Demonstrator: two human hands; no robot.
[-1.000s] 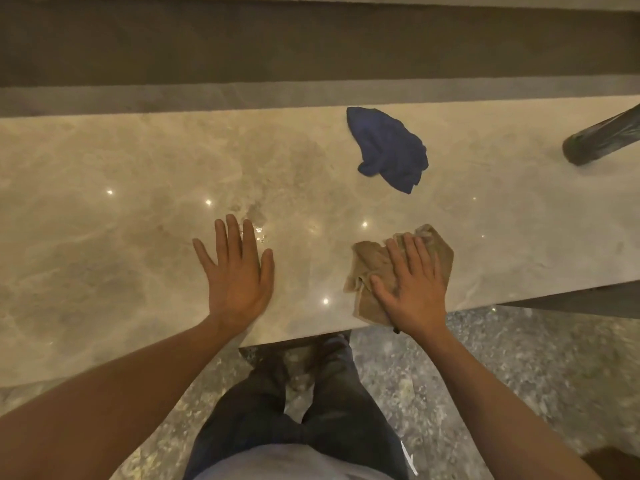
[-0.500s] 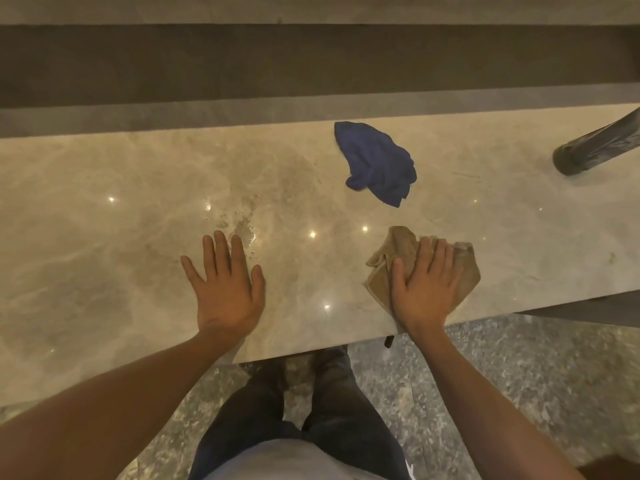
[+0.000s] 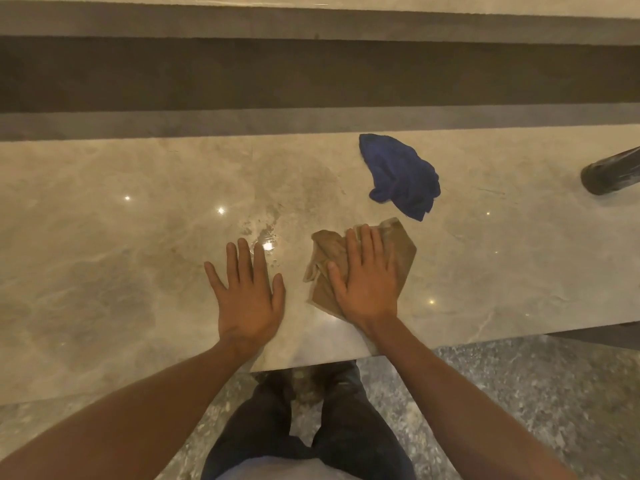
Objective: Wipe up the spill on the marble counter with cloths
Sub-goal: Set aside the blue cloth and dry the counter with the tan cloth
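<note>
A dark cylindrical object (image 3: pixel 611 171) is cut off by the frame's right edge, and what it is cannot be made out. Part of the tan cloth (image 3: pixel 332 258) is hidden beneath the right hand (image 3: pixel 369 284), and its near corner is covered by the wrist. The spill (image 3: pixel 263 232) is seen only as faint droplets and a glare patch on the marble desk (image 3: pixel 104 254), just beyond the left hand's fingertips (image 3: pixel 259 249); its edges are hard to trace.

The left hand (image 3: pixel 247 296) is laid flat on the desk, palm down, fingers straight and spread wide, nothing held. The right hand is pressed palm down on the tan cloth, fingers straight and close together, thumb angled out toward the left hand. Both forearms are extended forward from the lower corners of the frame.

A crumpled blue cloth (image 3: pixel 401 176) is left untouched beyond the right hand's fingertips, apart from the tan cloth. Dark trousers (image 3: pixel 311 427) and a speckled floor (image 3: pixel 519 393) are visible below the desk's near edge.
</note>
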